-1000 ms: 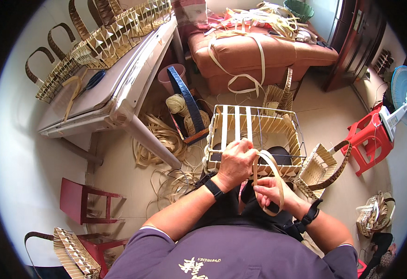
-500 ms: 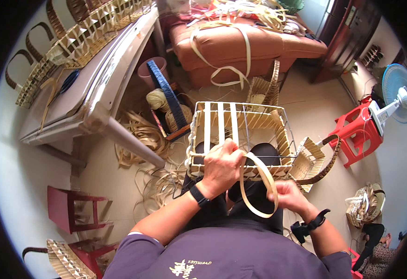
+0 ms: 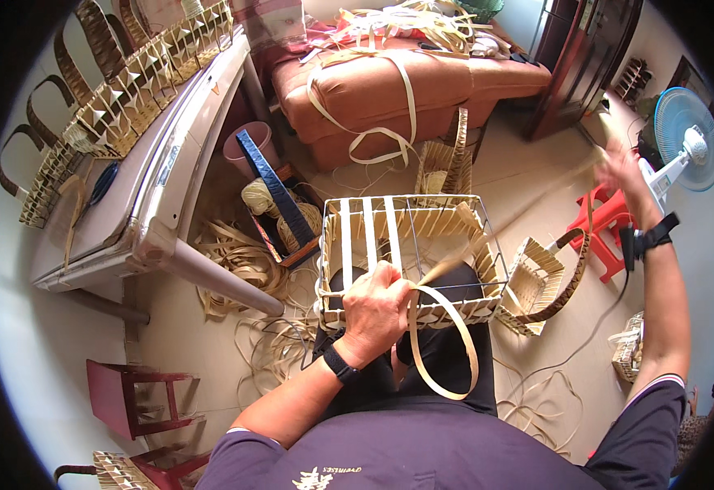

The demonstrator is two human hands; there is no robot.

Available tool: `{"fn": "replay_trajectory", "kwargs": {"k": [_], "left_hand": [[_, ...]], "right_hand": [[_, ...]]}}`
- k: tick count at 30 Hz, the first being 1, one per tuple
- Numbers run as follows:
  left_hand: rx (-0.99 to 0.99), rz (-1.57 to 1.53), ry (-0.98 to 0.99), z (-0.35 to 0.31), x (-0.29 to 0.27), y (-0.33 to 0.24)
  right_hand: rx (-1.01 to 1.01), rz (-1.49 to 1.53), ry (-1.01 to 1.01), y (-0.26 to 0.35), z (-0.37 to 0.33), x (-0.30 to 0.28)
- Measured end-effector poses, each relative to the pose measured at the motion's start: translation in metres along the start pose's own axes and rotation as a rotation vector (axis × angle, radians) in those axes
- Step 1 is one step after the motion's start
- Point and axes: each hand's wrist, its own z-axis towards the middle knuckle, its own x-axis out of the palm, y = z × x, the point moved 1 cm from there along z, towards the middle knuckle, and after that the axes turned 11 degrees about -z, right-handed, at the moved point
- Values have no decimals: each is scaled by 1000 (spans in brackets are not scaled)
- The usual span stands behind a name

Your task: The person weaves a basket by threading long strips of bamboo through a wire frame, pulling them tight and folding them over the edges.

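On my lap rests a rectangular basket (image 3: 491,306) with a thin dark wire frame and woven pale sides. Three pale strips (image 3: 369,237) cross its left part, front to back. My left hand (image 3: 377,304) is closed at the near rim, pinching a flat tan strip (image 3: 474,359) that hangs in a loop over my thighs. From beside that hand the strip runs, blurred, over the basket toward the upper right. My right hand (image 3: 622,175) is stretched far out there, smeared by motion, at the strip's far end; its fingers are not sharp.
A small basket with a brown handle (image 3: 532,282) stands right of my lap. Beyond are a red stool (image 3: 610,220) and a blue fan (image 3: 687,139). At left are a table (image 3: 153,184), coiled strips (image 3: 234,261) and a box with a blue handle (image 3: 279,196). An orange sofa (image 3: 438,98) stands ahead.
My right hand has swung from beside the loop far out to the upper right, drawing a length of strip across the basket. The left hand stays at the near rim.
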Motion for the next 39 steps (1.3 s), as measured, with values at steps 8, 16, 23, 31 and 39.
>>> {"fn": "replay_trajectory", "kwargs": {"k": [8, 16, 23, 31, 39], "left_hand": [[-27, 38, -13, -3, -10, -2], [-65, 25, 18, 1, -14, -7], [-25, 45, 3, -1, -15, -4], [55, 27, -1, 1, -6, -1], [144, 117, 35, 0, -3, 2]], "right_hand": [[-500, -244, 221, 134, -165, 277], [235, 601, 798, 109, -243, 353], [266, 396, 999, 79, -221, 329], [130, -1163, 1539, -155, -381, 220], [-166, -637, 455, 24, -249, 265]]}}
